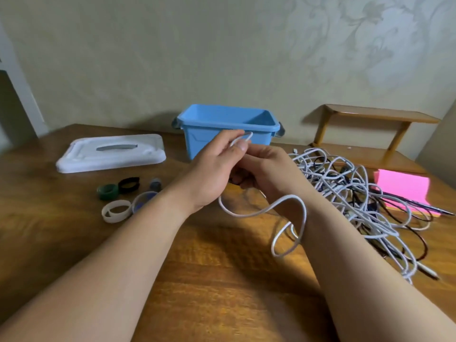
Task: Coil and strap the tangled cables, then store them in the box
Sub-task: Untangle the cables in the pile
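My left hand point(212, 166) pinches a small loop of a white cable point(269, 208) between thumb and fingers, raised in front of the blue box point(197, 141). Close against it, my right hand point(266, 169) has its fingers curled round the same cable lower down. The cable hangs below both hands in loose loops and trails over my right forearm to a tangled heap of white and black cables point(357, 193) on the table at the right. The blue box stands open at the back of the table.
The box's white lid point(111, 156) lies at the back left. Several strap rolls sit left of my arms: green point(107, 191), black point(128, 185), white point(116, 211) and bluish ones. A pink notepad point(404, 188) and a small wooden shelf point(370, 134) are at the right.
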{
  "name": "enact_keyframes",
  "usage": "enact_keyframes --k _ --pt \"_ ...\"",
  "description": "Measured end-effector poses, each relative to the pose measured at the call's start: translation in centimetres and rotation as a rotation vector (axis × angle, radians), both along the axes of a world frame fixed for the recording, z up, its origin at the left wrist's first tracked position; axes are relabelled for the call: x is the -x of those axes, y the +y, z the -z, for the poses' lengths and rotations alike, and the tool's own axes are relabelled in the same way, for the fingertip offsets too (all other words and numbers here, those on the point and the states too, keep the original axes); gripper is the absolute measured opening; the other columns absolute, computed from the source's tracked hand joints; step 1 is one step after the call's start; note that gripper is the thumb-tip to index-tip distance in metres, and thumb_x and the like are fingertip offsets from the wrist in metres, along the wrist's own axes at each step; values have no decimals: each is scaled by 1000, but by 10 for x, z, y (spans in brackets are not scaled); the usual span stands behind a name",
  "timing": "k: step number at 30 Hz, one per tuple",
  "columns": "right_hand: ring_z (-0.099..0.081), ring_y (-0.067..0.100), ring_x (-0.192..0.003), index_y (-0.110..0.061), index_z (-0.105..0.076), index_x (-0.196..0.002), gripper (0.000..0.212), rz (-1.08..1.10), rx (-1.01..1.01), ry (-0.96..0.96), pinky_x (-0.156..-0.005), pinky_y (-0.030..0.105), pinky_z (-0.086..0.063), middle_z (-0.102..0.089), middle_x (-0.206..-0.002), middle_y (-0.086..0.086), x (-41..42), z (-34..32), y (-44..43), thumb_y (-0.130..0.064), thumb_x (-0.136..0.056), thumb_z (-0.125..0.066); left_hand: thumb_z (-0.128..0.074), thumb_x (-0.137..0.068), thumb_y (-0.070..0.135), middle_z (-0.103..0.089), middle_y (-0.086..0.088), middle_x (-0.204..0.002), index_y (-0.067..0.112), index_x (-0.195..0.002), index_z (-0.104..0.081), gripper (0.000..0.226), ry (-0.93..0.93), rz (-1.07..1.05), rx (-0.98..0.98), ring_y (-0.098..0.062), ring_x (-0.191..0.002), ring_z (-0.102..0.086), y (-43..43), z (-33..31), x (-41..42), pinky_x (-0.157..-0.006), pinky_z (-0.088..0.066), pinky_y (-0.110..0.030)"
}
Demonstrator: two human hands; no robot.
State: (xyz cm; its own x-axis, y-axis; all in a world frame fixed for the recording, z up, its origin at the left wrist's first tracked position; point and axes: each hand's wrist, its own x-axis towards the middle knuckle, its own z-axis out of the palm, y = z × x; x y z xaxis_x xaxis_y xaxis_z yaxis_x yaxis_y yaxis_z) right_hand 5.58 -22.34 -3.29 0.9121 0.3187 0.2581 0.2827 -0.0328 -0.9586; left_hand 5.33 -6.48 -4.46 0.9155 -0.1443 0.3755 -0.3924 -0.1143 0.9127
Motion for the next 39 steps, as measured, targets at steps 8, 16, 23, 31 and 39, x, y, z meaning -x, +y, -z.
enact_keyframes --k 8,16,23,31,39 --pt "-74 37 -90 0 -71 -113 47 -148 -56 288 -74 40 -58 -77 -105 27 5 -12 -5 -37 -112 -42 -54 -111 14 -80 0 -108 19 -135 -57 24 -27 -254 134 -12 -97 -78 13 -5 4 -87 -59 -31" --pt "-72 34 -86 10 -65 -109 47 -575 263 199 -81 39 -61 -73 -97 23 9 -14 -43 -32 -89 -75 -52 -112 20 -66 0 -81 28 -119 -57 12 -22 -380 306 -15 -55 -43 34 -6 2 -50 -36 -27" --pt "-40 16 -51 -10 -68 -89 27 -19 -71 -63 -52 30 -38 -48 -60 3 0 -12 -18 -30 -105 -60 -60 -101 54 -64 3 -83 13 -111 -67 42 121 -38 1 0 -57 -52 16 -7 22 -53 -40 -15" --pt "-58 18 -51 -6 -60 -93 31 208 -1 -129 -54 28 -49 -63 -63 6 5 -7 -5 -35 -102 -70 -48 -114 28 -64 -2 -69 13 -107 -61 21 152 26 37 -21 -71 -66 5 -3 25 -65 -55 -33" --pt "-59 21 -61 -3 -70 -95 17 131 67 -204 -61 36 -50 -74 -74 14 15 6 10 -18 -102 -72 -52 -107 53 -64 -12 -83 6 -110 -62 48 162 -59 322 -24 -74 -65 8 -6 22 -68 -55 -33"
